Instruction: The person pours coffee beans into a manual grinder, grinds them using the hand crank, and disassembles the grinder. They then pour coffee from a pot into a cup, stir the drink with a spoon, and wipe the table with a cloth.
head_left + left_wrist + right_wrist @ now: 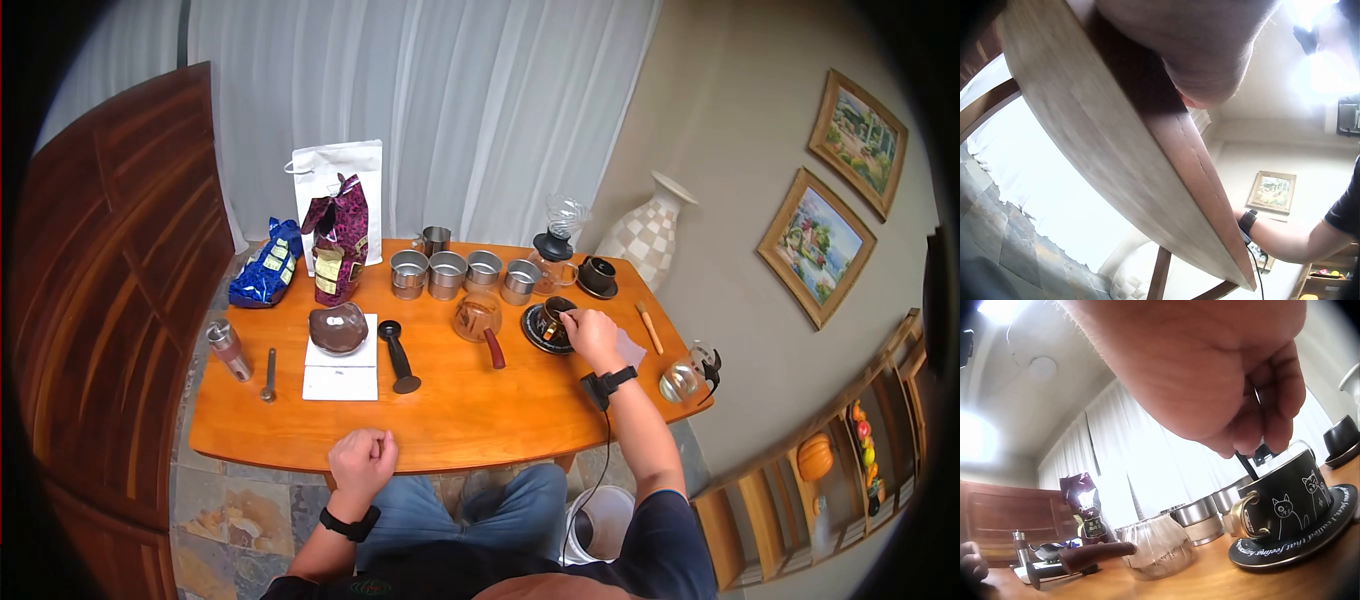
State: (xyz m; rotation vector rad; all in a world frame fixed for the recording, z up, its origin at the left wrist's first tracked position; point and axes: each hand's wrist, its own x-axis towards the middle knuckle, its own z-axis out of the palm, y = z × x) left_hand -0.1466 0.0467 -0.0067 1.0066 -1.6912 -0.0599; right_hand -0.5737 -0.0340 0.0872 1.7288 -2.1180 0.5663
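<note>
My right hand is over a black cup with white cat drawings and a gold handle. Its fingertips pinch a thin black handle that slants down into the cup; the lower end is hidden inside. The cup stands on a black saucer with white lettering. At the table's front edge rests my left hand, idle, fingers loosely curled and holding nothing. Left of the cup stands a glass pot with a red-brown handle.
Several metal cups line the back, beside a glass dripper. A glass jug and a brush are at right. On the left are a bowl on a white scale, a black tamper-like tool, a grinder and coffee bags.
</note>
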